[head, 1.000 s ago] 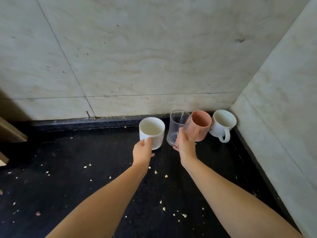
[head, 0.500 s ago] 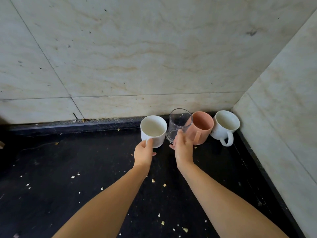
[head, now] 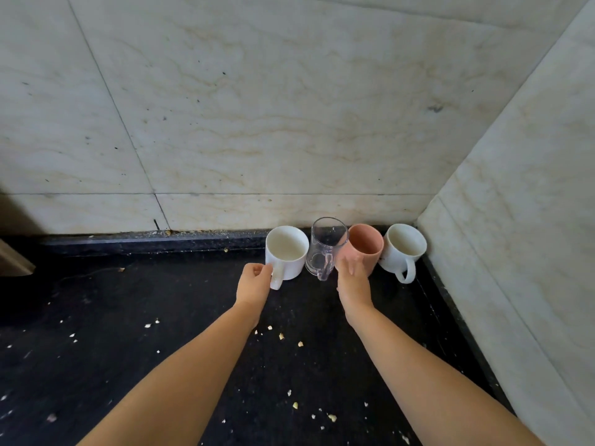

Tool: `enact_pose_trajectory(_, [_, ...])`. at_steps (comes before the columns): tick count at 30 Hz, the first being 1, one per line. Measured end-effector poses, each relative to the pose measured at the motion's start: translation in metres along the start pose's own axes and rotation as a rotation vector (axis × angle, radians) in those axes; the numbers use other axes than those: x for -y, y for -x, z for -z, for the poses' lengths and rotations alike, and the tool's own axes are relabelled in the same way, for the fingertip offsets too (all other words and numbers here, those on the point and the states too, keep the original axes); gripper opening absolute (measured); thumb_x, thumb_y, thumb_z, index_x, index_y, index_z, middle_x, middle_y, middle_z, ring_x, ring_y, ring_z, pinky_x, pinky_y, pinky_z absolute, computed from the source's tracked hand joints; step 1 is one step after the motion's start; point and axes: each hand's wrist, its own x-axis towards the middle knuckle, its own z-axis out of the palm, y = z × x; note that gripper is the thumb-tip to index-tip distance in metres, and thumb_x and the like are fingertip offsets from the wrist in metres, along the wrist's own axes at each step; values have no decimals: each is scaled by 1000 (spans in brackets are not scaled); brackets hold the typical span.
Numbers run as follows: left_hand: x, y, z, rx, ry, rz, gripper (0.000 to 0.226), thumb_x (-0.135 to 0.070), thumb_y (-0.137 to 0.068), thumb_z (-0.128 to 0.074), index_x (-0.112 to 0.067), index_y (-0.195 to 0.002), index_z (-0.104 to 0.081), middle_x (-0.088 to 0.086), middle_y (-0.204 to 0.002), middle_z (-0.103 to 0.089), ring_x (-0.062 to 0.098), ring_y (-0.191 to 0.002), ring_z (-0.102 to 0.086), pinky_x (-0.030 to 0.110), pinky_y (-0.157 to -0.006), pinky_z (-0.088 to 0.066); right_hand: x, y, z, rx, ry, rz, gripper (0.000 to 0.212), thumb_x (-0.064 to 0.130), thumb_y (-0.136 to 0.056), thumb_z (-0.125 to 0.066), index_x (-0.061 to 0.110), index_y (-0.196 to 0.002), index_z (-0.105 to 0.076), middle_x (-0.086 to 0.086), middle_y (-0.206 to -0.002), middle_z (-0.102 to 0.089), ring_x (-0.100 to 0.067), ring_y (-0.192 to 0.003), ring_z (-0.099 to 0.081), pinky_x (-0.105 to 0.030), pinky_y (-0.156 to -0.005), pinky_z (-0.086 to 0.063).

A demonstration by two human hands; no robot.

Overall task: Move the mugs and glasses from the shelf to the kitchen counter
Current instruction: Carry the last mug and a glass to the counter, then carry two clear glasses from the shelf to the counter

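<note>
Four vessels stand in a row on the black counter (head: 161,317) at the back right corner. From left to right they are a white mug (head: 286,247), a clear glass mug (head: 326,247), a pink mug (head: 368,246) and a second white mug (head: 404,247). My left hand (head: 254,284) has its fingertips closed on the handle of the left white mug. My right hand (head: 352,280) is open with fingers apart, just right of the glass mug's handle, and it covers the pink mug's lower front. Nothing is in it.
Marble walls (head: 289,123) close the counter at the back and on the right (head: 515,220). Pale crumbs (head: 281,336) are scattered over the counter. A wooden edge (head: 13,262) juts in at the far left.
The glass mug has gone from tilted in my right hand to standing on the counter, and that hand has let go. The left white mug has turned, handle toward me.
</note>
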Motion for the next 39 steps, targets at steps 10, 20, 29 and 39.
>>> enact_pose_trajectory(10, [-53,96,56,-84,-440,-393,31,-32,-94,-51,-13,-117,-56,3,-106,-61,21,-99,-58,34,-81,-49,81,76,38,138,664,728,25,27,-96,-49,7,-108,-60,-10,-108,-62,-26,-104,-57,-33,-87,-44])
enact_pose_trajectory(20, [8,241,183,-453,-1020,-313,36,-40,-94,-46,-21,-124,-54,4,-126,-54,25,-123,-44,39,-101,-38,90,219,-13,614,1323,1328,37,32,-100,-34,13,-131,-44,-10,-138,-42,-31,-127,-39,-49,-103,-35])
enact_pose_trajectory(29, [90,403,273,-802,-954,-1,39,-39,-94,-45,-20,-127,-50,6,-126,-53,27,-123,-44,40,-100,-38,69,400,-72,878,1190,1709,37,31,-100,-34,13,-132,-42,-10,-137,-41,-29,-126,-39,-47,-95,-42])
enact_pose_trajectory(39, [226,638,295,-1084,-887,353,36,-40,-95,-42,-19,-122,-53,6,-123,-54,26,-119,-47,38,-98,-40,-30,609,-37,1090,1085,2096,36,31,-100,-34,11,-128,-44,-12,-131,-45,-31,-122,-43,-45,-93,-43])
